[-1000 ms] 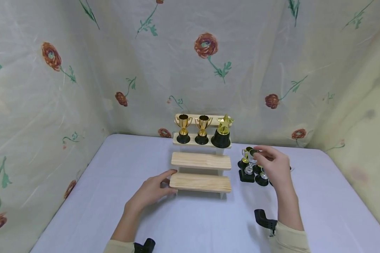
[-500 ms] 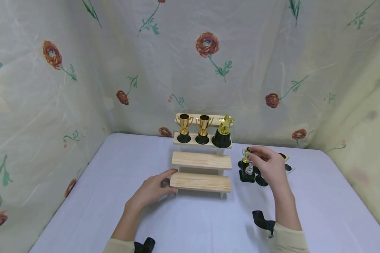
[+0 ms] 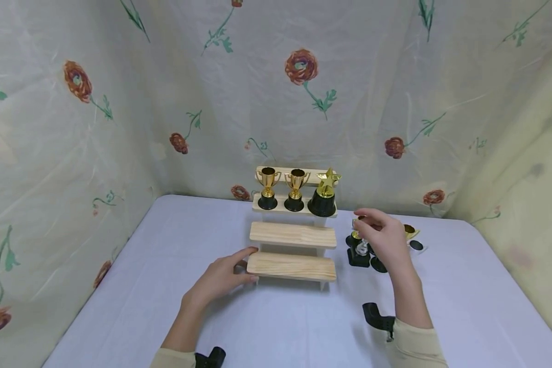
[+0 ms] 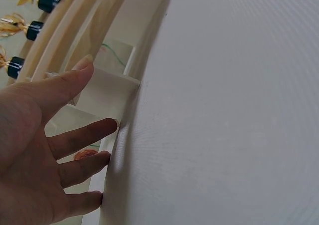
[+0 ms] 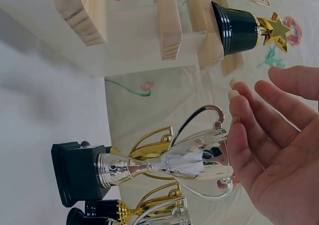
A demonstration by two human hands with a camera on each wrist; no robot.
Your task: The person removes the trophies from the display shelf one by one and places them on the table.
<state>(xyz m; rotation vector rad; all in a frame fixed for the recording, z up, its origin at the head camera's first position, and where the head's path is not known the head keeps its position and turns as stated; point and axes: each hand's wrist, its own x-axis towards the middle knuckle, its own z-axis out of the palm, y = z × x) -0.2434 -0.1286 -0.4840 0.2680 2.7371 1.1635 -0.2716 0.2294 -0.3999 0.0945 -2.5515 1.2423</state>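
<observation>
A stepped wooden shelf (image 3: 292, 266) stands mid-table. My left hand (image 3: 223, 276) touches the left end of its lowest step; in the left wrist view the thumb lies against the wood and the other fingers are spread and fairly straight. On a higher step stand two gold trophy cups (image 3: 268, 179) and a gold star trophy (image 3: 323, 204). Right of the shelf, my right hand (image 3: 386, 240) hovers over a group of trophies. In the right wrist view a silver trophy cup (image 5: 192, 157) stands upright on its black base, its rim beside my loosely bent fingers; contact cannot be told.
Behind the silver cup are gold trophy cups (image 5: 154, 150), partly hidden by it. More cups (image 3: 409, 230) stand right of my right hand. The two nearer wooden steps (image 3: 293, 234) bear no trophies. A flowered curtain (image 3: 239, 102) hangs behind the white-covered table (image 3: 188, 220).
My right hand has shifted left over the trophy group, uncovering cups on its right. The left hand stays at the shelf, and the shelf's trophies have not moved.
</observation>
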